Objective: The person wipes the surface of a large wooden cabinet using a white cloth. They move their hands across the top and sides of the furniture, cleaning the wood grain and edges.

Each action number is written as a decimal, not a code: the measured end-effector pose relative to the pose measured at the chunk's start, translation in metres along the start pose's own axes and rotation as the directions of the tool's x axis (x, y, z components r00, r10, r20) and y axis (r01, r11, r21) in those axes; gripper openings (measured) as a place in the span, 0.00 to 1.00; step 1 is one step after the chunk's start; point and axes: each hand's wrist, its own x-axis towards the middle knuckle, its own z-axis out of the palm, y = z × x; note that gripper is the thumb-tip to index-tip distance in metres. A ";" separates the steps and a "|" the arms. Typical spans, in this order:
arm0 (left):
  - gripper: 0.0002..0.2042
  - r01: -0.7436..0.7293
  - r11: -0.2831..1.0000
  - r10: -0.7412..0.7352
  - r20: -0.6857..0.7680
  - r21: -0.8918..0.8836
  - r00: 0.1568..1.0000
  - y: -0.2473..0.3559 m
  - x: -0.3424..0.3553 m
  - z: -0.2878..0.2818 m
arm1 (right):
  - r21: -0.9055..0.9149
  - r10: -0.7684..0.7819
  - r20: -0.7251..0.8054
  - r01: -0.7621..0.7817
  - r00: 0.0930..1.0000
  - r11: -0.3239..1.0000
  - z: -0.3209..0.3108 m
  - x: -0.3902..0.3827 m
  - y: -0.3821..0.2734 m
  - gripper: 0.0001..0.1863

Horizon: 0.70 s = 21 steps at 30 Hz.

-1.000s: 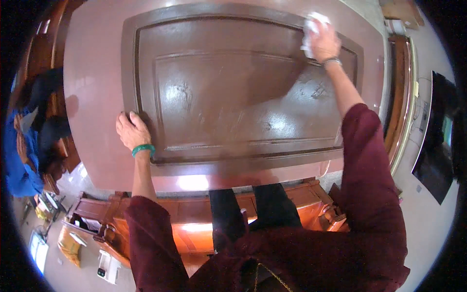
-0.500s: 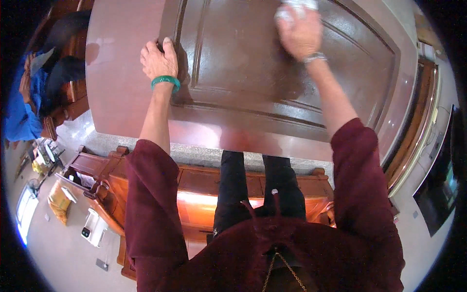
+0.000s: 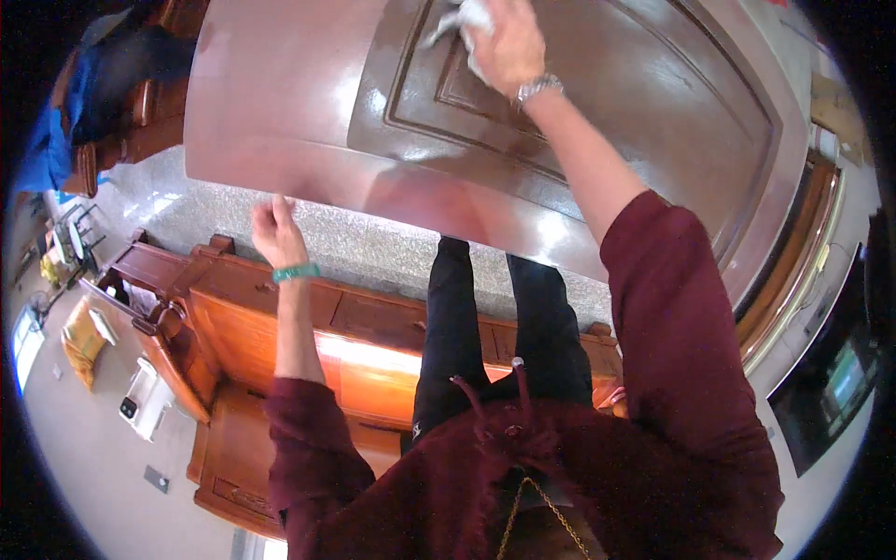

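Note:
A large glossy table top (image 3: 266, 103) fills the upper view, pinkish brown round a darker middle panel (image 3: 616, 103) with moulded grooves. My right hand (image 3: 504, 51) is closed on a crumpled white cloth (image 3: 464, 26) at the panel's upper left part. My left hand (image 3: 278, 233) is just off the table's near edge, fingers loosely curled with nothing visible in them; a green bangle circles that wrist.
A carved wooden bench (image 3: 233, 289) stands behind my dark-trousered legs. Dark wooden furniture (image 3: 142, 103) with blue fabric (image 3: 51, 149) is at upper left. A black screen (image 3: 821, 373) is at right, a yellow cushion (image 3: 84, 345) at lower left.
My right hand has swept leftward with the cloth across the panel. My left hand has left the panel's left border and come down to the near edge. The view has shifted.

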 end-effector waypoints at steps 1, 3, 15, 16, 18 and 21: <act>0.15 0.046 0.999 -0.046 -0.024 0.004 0.999 -0.010 -0.020 -0.016 | 0.072 0.081 -0.123 -0.073 0.989 0.995 0.006 0.012 -0.002 0.19; 0.16 0.148 0.984 -0.148 0.003 0.097 0.989 -0.038 -0.059 -0.046 | 0.122 0.191 -0.153 -0.173 0.970 0.977 0.016 0.024 -0.029 0.20; 0.12 0.680 0.733 -0.611 0.418 -0.023 0.673 -0.109 -0.249 -0.044 | 0.138 -0.383 0.427 0.360 0.819 0.923 0.012 -0.055 -0.119 0.29; 0.11 0.592 0.806 -0.533 0.457 0.017 0.712 -0.104 -0.252 -0.042 | 0.085 -0.447 0.395 0.453 0.802 0.887 0.018 -0.042 -0.102 0.29; 0.10 0.631 0.776 -0.565 0.451 0.007 0.691 -0.096 -0.260 -0.043 | -0.259 -0.336 0.561 0.546 0.756 0.796 0.023 0.009 -0.096 0.22; 0.08 0.718 0.696 -0.643 0.421 -0.029 0.640 -0.090 -0.271 -0.048 | -0.391 -0.234 0.247 0.317 0.940 0.864 0.025 0.076 -0.077 0.14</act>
